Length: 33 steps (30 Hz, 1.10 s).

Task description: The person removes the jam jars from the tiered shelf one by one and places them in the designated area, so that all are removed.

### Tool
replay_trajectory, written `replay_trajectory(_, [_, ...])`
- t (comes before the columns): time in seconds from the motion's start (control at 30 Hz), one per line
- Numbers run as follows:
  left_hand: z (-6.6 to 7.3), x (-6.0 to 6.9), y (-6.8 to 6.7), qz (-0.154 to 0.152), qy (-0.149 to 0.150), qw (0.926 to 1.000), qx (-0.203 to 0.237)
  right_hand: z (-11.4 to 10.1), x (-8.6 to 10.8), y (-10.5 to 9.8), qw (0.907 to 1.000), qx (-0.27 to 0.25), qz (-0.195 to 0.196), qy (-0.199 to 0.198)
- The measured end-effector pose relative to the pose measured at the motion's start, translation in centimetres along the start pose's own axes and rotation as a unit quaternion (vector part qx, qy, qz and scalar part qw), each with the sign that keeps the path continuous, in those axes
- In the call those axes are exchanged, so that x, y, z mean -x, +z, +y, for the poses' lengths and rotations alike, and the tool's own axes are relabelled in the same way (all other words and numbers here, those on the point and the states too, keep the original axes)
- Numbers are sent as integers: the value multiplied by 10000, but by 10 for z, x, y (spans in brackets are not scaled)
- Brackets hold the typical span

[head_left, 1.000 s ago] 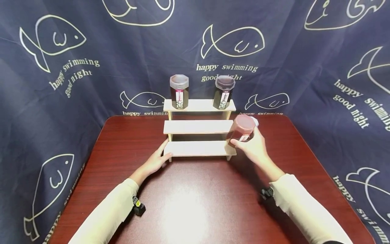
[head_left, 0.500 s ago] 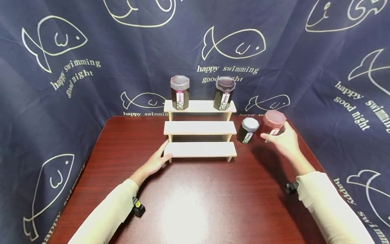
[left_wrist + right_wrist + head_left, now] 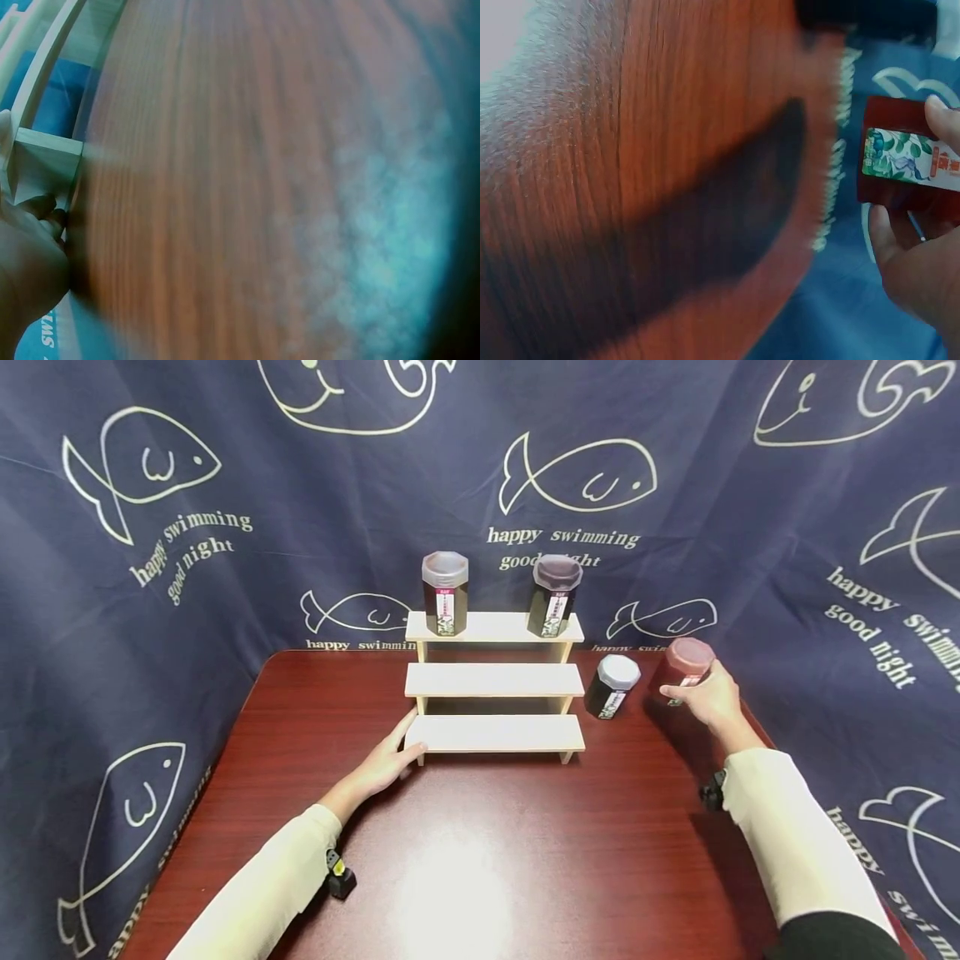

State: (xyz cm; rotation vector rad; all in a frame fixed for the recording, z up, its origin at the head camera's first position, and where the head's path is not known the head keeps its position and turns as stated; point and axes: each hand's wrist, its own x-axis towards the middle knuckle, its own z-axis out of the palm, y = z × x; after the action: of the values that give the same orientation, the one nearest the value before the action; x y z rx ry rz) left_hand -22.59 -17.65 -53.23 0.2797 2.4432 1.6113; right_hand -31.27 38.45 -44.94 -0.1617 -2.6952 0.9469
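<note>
Blue cloth is hanging behind; the right hand is gripping a red jar, the left hand, spread, touching a rack.

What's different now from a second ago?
The right hand has carried the red-lidded jar rightward, from the right end of the stand past the white-lidded jar, which was mostly hidden and now shows fully. Nothing was let go. The left hand stays at the stand's left end; the cloudy-lidded jar and dark-lidded jar remain on the top shelf.
</note>
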Motion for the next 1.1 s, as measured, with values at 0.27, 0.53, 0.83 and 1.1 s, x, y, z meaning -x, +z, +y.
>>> replay_trajectory(0.27, [1, -3, 3, -60, 39, 10000, 26, 32, -9, 11, 9991, -23, -304, 293])
replay_trajectory(0.53, [2, 1, -1, 8, 2, 9999, 102, 42, -11, 22, 9979, -155, -407, 479])
replay_trajectory(0.83, [4, -3, -1, -40, -21, 10000, 21, 40, -11, 19, 9958, -553, -670, 304])
replay_trajectory(1.1, [2, 0, 1, 113, -148, 9998, 109, -3, -14, -2, 9797, -1944, 327, 374])
